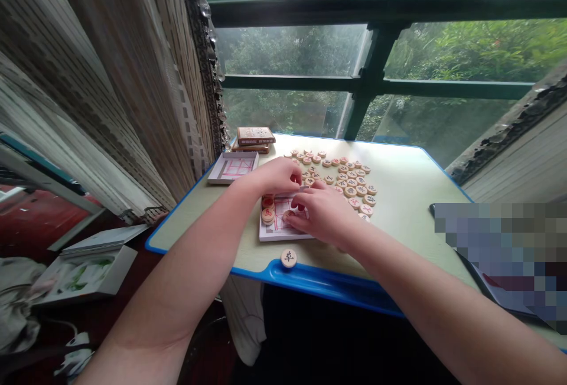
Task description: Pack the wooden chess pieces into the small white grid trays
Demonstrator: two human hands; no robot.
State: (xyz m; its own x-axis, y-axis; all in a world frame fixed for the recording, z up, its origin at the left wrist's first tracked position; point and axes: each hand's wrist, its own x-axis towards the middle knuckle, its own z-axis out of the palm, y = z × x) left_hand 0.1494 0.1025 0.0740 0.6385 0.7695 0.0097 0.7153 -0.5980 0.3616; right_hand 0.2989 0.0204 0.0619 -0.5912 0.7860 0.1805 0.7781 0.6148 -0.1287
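Note:
My left hand (278, 176) reaches over the far edge of a shallow white box tray (274, 232) printed with red grid lines, its fingers curled and pinched at the tray's rim. My right hand (319, 212) lies over the tray's right part, fingers bent down onto a round wooden chess piece (288, 215). Two pieces with red marks (268, 208) sit in the tray's left column. Several round wooden pieces (349, 179) lie spread on the table beyond my hands. One piece with a black mark (289, 258) rests alone near the table's front edge.
The pale table has a blue rim (319, 281) and stands against a green-framed window (367, 84). A second white grid tray (233, 167) and stacked brown boxes (254, 139) sit at the back left. A dark flat item (487, 267) lies right. A woven blind (110, 78) hangs left.

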